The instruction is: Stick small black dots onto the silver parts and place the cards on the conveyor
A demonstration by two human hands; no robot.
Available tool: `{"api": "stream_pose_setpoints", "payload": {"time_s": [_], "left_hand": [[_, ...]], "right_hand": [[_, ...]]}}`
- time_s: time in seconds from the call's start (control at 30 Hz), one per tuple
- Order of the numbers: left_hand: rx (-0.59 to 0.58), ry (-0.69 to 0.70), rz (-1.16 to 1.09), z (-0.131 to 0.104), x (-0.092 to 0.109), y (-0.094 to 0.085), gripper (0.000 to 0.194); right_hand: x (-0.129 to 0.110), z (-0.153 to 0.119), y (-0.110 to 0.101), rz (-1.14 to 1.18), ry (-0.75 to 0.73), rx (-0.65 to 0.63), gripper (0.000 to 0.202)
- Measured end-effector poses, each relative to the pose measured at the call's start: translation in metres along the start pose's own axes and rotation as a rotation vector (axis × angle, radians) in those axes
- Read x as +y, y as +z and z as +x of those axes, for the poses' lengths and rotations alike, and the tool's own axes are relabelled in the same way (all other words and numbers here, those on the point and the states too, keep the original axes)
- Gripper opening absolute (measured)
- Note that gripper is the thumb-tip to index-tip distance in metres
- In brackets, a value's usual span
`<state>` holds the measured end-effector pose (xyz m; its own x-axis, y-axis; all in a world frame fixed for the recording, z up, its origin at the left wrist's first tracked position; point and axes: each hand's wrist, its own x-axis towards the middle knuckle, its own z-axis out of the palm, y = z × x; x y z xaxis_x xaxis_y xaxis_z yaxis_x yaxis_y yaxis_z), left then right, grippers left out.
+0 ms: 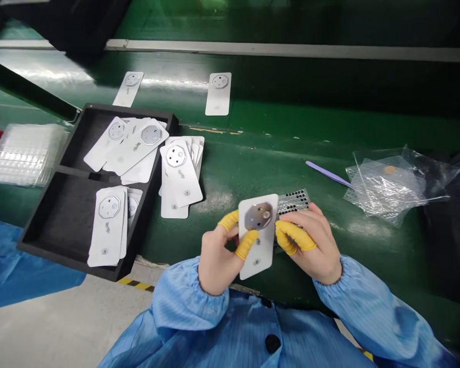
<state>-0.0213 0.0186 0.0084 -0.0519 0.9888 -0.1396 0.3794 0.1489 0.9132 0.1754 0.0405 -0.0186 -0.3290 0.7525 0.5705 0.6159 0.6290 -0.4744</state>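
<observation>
My left hand (pixel 220 260), with yellow finger cots on thumb and finger, grips a white rounded panel (pixel 266 250) by its left edge. The panel is held tilted, its shiny octagonal plate toward the top and small dark prints below. Close to the panel's right edge, my right hand (pixel 318 245) has its yellow-cotted thumb and finger pinched together; anything between them is too small to make out. Partly covered by the panel and right hand, a clear sheet of black dots (pixel 297 198) lies on the green bench (pixel 237 168).
A black two-compartment tray (pixel 67 220) holds several similar panels. Beside it lies a panel stack (pixel 182 176); two single panels lie farther back. Clear plastic trays (pixel 28 153) stand far left. Purple tweezers (pixel 327 174) and clear plastic bags (pixel 391 186) lie right. Another person's blue sleeve (pixel 30 260) shows left.
</observation>
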Motion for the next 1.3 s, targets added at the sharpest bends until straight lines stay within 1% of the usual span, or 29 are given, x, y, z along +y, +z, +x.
{"api": "stream_pose_setpoints", "payload": {"time_s": [0.07,0.13,0.27,0.33,0.43,0.5,0.57,0.7,0.87,1.03,1.2,1.3], "left_hand": [[0.018,0.092,0.069,-0.004,0.013,0.009,0.019],[0.041,0.188,0.106,-0.007,0.023,0.014,0.010],[0.051,0.366,0.154,-0.008,0.031,0.015,0.010],[0.059,0.420,0.147,-0.008,0.031,0.014,0.011],[0.024,0.409,0.113,-0.010,0.028,0.013,0.011],[-0.020,0.377,0.082,-0.012,0.027,0.013,0.018],[-0.034,0.370,0.043,-0.014,0.027,0.013,0.028],[-0.024,0.412,-0.009,-0.014,0.026,0.014,0.037],[0.010,0.488,-0.021,-0.013,0.027,0.015,0.038],[0.051,0.514,0.036,-0.014,0.027,0.017,0.036],[0.085,0.524,0.074,-0.014,0.031,0.018,0.041],[0.101,0.527,0.108,-0.014,0.034,0.018,0.043]], "right_hand": [[-0.010,0.007,-0.007,-0.035,-0.062,-0.040,0.027],[-0.017,0.011,-0.012,-0.082,-0.124,-0.040,0.027],[-0.020,0.015,-0.019,-0.147,-0.234,0.026,0.022],[-0.021,0.016,-0.023,-0.165,-0.270,0.003,0.023],[-0.023,0.017,-0.029,-0.190,-0.288,-0.096,0.023],[-0.023,0.016,-0.031,-0.190,-0.312,-0.146,0.021],[-0.022,0.013,-0.031,-0.160,-0.327,-0.166,0.022],[-0.021,0.005,-0.028,-0.091,-0.263,-0.204,0.029],[-0.022,0.005,-0.026,-0.083,-0.223,-0.182,0.033],[-0.024,0.006,-0.024,-0.053,-0.228,-0.166,0.039],[-0.028,0.008,-0.022,0.025,-0.152,-0.107,0.047],[-0.030,0.010,-0.022,0.054,-0.131,-0.117,0.047]]}}
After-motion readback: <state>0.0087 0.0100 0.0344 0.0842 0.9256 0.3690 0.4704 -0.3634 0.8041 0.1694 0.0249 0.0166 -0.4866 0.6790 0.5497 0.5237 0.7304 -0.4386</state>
